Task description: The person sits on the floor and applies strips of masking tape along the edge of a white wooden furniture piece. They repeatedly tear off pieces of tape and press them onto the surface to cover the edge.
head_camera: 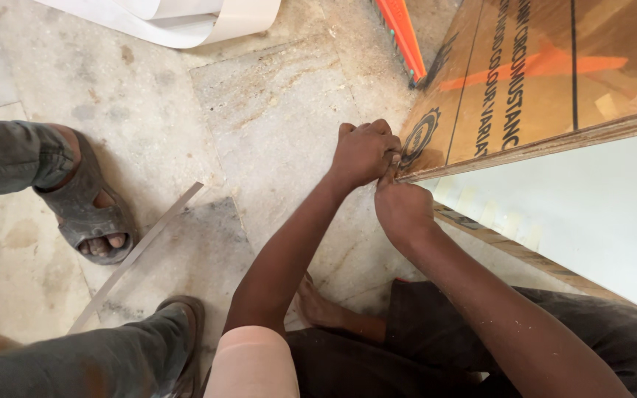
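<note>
Nearest the lens, at about 6 o'clock, a pale sleeve (252,365) covers the upper left arm, with dark trousers (422,346) and a bare foot (322,306) folded beneath on the stone floor (274,118). Both forearms reach up toward 1 o'clock and meet at the corner of a plywood board (525,81), brown with black print and an orange mark, which runs off toward 2 o'clock. The left hand (363,153) is clenched, its grip closed over that corner. The right hand (403,206) sits just below, touching the left; its fingers press up against the board's lower edge, though whether they pinch anything I cannot tell. Beneath the board a white sheet (591,221) spreads toward 4 o'clock. At 9 o'clock another person's foot rests in a grey sandal (86,210), and beside it a thin pale strip (138,250) lies slanting across the floor. A curled white sheet (186,18) lies at 11 o'clock, an orange bar (403,33) at 12.
</note>
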